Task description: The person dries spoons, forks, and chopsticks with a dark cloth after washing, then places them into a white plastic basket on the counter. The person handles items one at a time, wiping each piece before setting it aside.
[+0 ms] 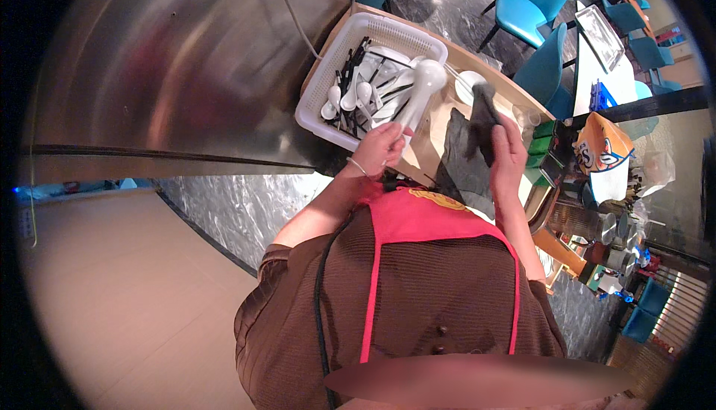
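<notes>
On the left of the bench [426, 146] stands a white basket [304, 114], with small white spoons [349, 98] and dark chopsticks [343, 74] lying in it at mixed angles. Next comes the left hand [382, 146], closed on the handle of a large white spoon [427, 82], which is raised in front of the basket's right side. The spoon's long axis slants from the hand, near and left, to the bowl, far and slightly right; the bowl end points away from the person. Further right, a dark cloth [483, 123] bunches up in the right hand [509, 155], whose fingers close on its right edge; the thumb is hidden. The hands are apart, and spoon and cloth do not appear to touch. The step looks like handling one spoon with cloth ready; the next move seems to call for a steady handle grip.
</notes>
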Demonstrator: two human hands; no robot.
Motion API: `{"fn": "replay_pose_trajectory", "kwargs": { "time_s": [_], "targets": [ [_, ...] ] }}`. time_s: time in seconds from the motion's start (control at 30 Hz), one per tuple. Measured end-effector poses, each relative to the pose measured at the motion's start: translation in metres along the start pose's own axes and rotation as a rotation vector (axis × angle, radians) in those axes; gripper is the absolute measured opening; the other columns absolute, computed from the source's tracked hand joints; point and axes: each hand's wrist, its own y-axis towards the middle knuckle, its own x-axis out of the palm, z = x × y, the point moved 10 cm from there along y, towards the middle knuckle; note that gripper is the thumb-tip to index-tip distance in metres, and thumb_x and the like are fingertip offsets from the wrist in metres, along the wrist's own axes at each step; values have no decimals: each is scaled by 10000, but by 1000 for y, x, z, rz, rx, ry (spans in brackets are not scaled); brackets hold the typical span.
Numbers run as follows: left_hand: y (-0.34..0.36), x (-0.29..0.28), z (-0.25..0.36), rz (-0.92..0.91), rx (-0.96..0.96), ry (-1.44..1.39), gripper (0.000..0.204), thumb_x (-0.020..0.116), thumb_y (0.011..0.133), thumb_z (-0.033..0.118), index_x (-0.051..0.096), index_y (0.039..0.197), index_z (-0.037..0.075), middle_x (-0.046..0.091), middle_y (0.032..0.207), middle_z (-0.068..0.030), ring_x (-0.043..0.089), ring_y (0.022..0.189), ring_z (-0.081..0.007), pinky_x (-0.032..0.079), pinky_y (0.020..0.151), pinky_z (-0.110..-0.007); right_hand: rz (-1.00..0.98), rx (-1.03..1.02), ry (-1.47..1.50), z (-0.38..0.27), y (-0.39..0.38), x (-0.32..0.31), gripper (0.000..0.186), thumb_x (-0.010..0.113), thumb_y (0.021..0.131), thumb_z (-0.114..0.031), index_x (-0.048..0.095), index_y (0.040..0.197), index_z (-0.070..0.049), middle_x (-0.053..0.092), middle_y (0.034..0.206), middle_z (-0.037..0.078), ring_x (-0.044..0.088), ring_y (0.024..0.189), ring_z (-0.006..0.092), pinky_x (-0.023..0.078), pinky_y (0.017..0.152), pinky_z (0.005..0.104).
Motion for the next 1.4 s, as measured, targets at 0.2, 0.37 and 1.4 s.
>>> {"fn": "replay_pose_trajectory", "kwargs": {
  "time_s": [0.2,0.37,1.4],
  "targets": [
    [-18,62,-45,-100,-93,177,257,507,1112,261,624,1027,48,533,838,28,468,700,-58,372,582,-222,-172,-531,-742,-38,-6,81,594,765,885,-230,589,1438,-104,425,1577,226,366,1469,474,345,1193,517],
    [-31,67,-33,-22,66,674,256,532,1097,263,616,974,55,533,747,17,482,645,-83,398,586,-267,-122,-131,-357,22,32,34,365,634,989,-231,668,1298,-38,663,1221,181,638,1163,320,482,1038,402],
    [-16,175,-9,140,618,1418,155,630,1004,218,599,1067,80,697,876,-204,676,811,-464,516,691,-562,567,271,610,129,2,-80,316,733,1007,-250,660,1252,-64,718,1111,42,685,921,166,559,817,329]
  ]
}}
